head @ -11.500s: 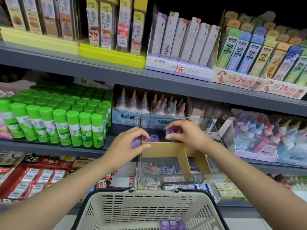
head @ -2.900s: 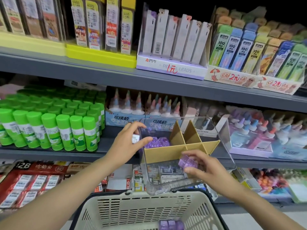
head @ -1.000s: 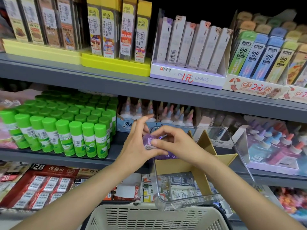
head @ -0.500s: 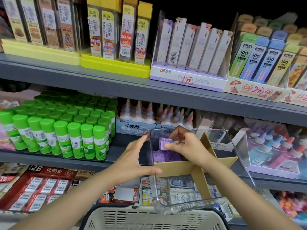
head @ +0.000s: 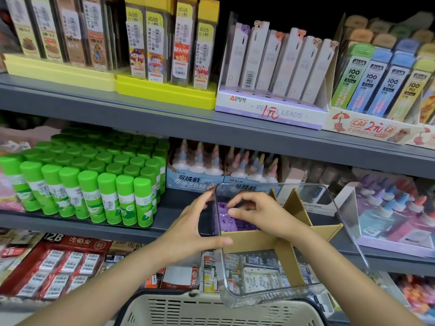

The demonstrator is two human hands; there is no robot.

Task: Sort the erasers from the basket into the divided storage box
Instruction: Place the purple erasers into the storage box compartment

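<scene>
A clear storage box (head: 263, 291) with brown cardboard dividers (head: 249, 238) is held up in front of the middle shelf, tilted toward me. My left hand (head: 195, 234) grips its left wall, thumb on the near side and fingers round the far corner. Purple erasers (head: 227, 223) lie piled in the far left compartment. My right hand (head: 261, 214) reaches into that compartment, fingers curled just above the pile; no eraser shows plainly between its fingertips. The cream basket (head: 211, 310) sits below the box; its inside is out of view.
Green glue sticks (head: 94, 184) fill the middle shelf to the left. Boxes of glue bottles (head: 195, 177) stand behind the storage box, and more bottles (head: 390, 208) to its right. Pencil lead packs (head: 273, 67) line the upper shelf, and red packets (head: 58, 262) the lower one.
Half a second ago my right hand pinched a purple eraser above the far left compartment; it has since sunk to the pile and the eraser is no longer seen between its fingers. My left hand still holds the box.
</scene>
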